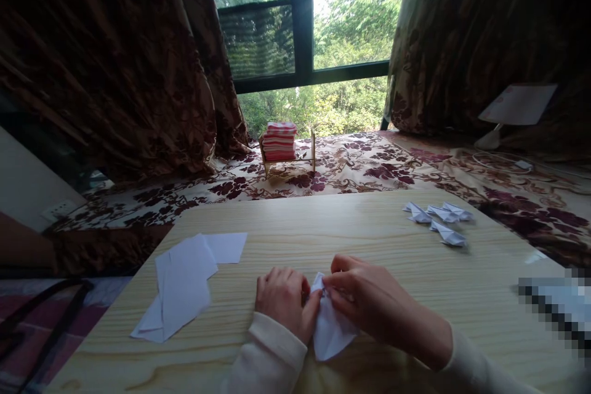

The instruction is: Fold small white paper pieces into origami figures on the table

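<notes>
head view: left hand [284, 298] and right hand [369, 301] pinch folded paper [330, 332], seemingly mid-crease; sharpening it calls for firm pressure; spare sheets [184, 283] at nine o'clock.

Matt wood-grain table [323, 221]; white paper sheets [184, 283].

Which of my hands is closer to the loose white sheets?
Left. The left hand lies just right of the loose white sheets; the right hand is farther right, beyond the folded paper.
</notes>
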### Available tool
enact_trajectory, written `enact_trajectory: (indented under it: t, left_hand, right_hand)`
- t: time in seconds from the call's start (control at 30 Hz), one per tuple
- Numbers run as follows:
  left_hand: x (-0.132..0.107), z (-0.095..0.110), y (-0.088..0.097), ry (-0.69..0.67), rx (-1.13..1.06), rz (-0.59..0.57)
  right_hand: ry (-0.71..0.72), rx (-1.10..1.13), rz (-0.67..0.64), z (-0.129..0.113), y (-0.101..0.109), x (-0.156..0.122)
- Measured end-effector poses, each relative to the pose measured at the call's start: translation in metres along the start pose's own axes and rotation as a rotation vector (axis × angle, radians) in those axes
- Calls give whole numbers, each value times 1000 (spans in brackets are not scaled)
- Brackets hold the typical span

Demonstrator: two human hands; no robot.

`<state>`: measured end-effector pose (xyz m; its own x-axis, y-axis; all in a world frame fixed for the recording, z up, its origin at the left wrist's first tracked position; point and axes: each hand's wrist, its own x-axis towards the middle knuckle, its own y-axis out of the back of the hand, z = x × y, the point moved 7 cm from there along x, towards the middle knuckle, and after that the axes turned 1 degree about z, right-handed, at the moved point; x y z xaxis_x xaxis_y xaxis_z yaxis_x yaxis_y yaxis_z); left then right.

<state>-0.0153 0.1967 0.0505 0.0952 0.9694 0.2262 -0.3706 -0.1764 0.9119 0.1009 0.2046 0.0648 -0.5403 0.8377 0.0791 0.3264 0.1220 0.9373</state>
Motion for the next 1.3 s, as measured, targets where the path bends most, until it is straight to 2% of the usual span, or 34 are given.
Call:
enact_trajectory:
  t: [0.23, 0.47, 0.63, 0.7, 0.77, 0.83, 0.87, 1.0, 1.13, 1.3]
  left_hand:
    - [0, 3, -5, -5, 14, -25]
    - [1, -1, -5, 17, 1, -56]
    - [-2, -7, 2, 62, -78, -99]
    - [1, -11, 7, 116, -228, -133]
    - [10, -13, 7, 206, -548, -204]
    - [23, -11, 5, 283, -894, -285]
    - [31, -8, 6, 290, -966, -313]
    - [50, 1, 3, 280, -1046, -410]
    - [44, 6, -9, 303, -1206, -556]
    - [35, 2, -16, 342, -1336, -533]
  right_hand:
    - [-90, 79, 21, 17, -6, 16]
    - [-9, 146, -82, 7, 1, 29]
    - [58, 201, -57, 3, 2, 22]
    - [71, 226, -31, 5, 3, 16]
    - [90, 264, 25, 8, 9, 11]
    - [127, 330, 162, 10, 23, 8]
    - [152, 360, 233, 10, 31, 6]
    - [254, 407, 414, 9, 55, 1]
    - [286, 401, 509, 10, 62, -2]
    - [259, 452, 501, 16, 55, 1]
